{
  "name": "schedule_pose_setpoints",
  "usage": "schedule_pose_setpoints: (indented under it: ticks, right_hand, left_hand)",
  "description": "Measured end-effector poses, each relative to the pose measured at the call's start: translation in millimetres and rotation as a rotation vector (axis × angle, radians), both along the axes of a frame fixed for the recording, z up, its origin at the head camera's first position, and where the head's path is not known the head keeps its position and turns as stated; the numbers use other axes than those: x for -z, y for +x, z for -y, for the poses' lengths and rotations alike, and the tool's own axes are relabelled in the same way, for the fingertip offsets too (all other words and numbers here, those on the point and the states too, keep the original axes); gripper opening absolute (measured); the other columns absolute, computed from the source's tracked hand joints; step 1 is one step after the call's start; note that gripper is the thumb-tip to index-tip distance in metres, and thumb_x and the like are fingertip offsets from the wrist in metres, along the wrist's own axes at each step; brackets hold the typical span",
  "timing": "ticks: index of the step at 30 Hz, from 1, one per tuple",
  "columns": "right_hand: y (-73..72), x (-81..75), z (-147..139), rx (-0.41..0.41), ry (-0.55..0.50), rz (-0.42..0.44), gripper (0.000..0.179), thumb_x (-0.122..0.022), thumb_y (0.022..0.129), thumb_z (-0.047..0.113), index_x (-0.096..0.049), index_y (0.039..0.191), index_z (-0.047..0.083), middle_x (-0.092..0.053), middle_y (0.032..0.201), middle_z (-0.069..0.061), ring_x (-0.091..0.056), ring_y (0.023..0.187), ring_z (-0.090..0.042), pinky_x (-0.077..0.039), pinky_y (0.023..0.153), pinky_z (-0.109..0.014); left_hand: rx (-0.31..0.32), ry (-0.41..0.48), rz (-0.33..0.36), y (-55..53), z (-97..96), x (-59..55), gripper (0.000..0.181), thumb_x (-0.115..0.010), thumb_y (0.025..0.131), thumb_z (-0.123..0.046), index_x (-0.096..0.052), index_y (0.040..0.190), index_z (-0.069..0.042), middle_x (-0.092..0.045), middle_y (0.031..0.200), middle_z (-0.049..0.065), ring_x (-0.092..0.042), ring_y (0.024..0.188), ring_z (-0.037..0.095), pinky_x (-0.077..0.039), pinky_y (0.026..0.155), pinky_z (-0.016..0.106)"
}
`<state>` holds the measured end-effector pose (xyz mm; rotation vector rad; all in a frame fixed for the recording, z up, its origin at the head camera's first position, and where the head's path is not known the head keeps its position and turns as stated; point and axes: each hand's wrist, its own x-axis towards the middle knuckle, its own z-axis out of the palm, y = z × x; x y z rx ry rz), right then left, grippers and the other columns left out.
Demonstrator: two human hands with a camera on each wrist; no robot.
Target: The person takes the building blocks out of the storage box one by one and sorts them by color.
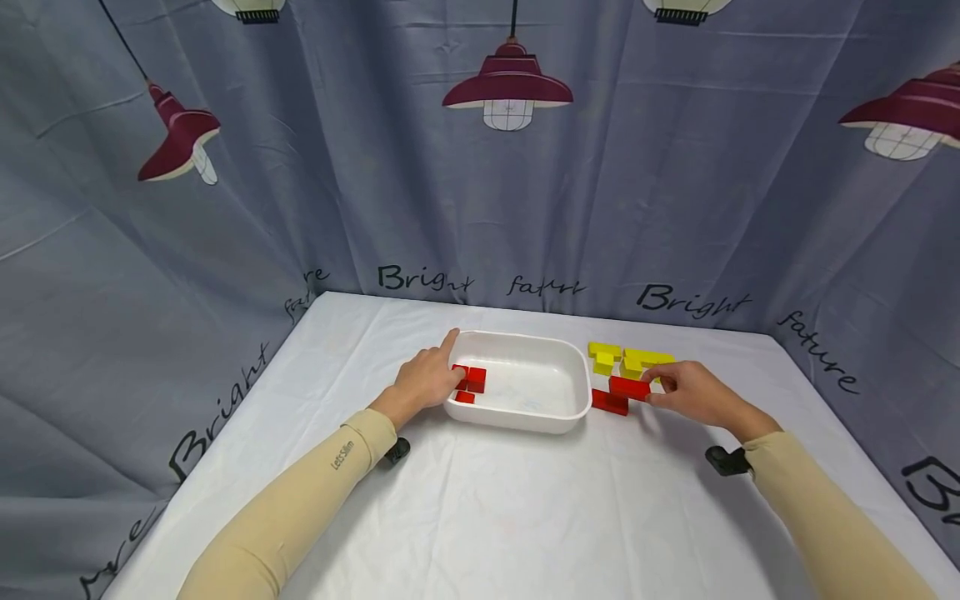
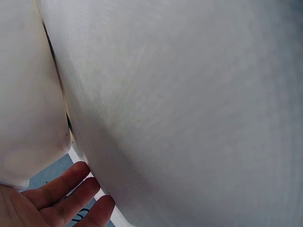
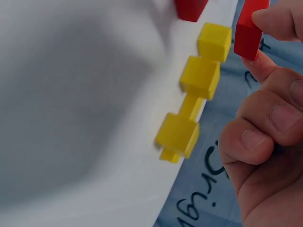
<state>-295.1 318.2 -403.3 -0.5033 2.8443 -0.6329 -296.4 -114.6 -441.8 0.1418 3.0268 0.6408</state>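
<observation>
A white plastic tub (image 1: 525,421) stands on the table, with several red blocks (image 1: 476,381) at its left end. My left hand (image 1: 420,379) holds the tub's left rim, thumb over the inside and index finger along the outer edge. In the left wrist view, three fingers (image 2: 78,198) show beside the tub's pale wall. Between thumb and index finger, my right hand (image 1: 693,396) pinches a long red block (image 3: 247,30) by one end. Another red block (image 1: 610,402) lies just right of the tub, partly below the pinched one in the head view.
Several yellow blocks (image 1: 602,362) lie behind the red ones, right of the tub; in the right wrist view the yellow blocks (image 3: 177,135) line up near the table edge. A white cloth covers the table (image 1: 517,508). A grey printed curtain (image 1: 480,183) hangs behind it.
</observation>
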Motion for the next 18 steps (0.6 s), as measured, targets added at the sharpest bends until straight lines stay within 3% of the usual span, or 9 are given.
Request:
schedule_pose_setpoints:
  ticks: [8, 18]
  right_hand:
    - [2.8, 12.3, -14.7, 0.033, 0.008, 0.006, 0.027, -0.072, 0.087, 0.017, -0.069, 0.112, 0.005, -0.043, 0.070, -0.002, -0.043, 0.066, -0.018, -0.032, 0.057, -0.029]
    - [4.9, 27.4, -29.5, 0.088, 0.006, 0.078, 0.031, -0.071, 0.088, 0.018, -0.068, 0.116, 0.005, -0.044, 0.071, -0.002, -0.044, 0.065, -0.019, -0.032, 0.054, -0.028]
  left_hand:
    - [-0.002, -0.003, 0.002, 0.2, -0.5, -0.2, 0.075, -0.048, 0.095, -0.037, -0.017, 0.162, -0.026, -0.060, 0.136, 0.014, -0.058, 0.122, 0.030, -0.051, 0.094, 0.051]
    - [0.001, 0.008, 0.003, -0.8, 0.0, 0.3, 0.076, -0.048, 0.094, -0.037, -0.017, 0.162, -0.026, -0.060, 0.136, 0.014, -0.058, 0.122, 0.029, -0.051, 0.093, 0.051]
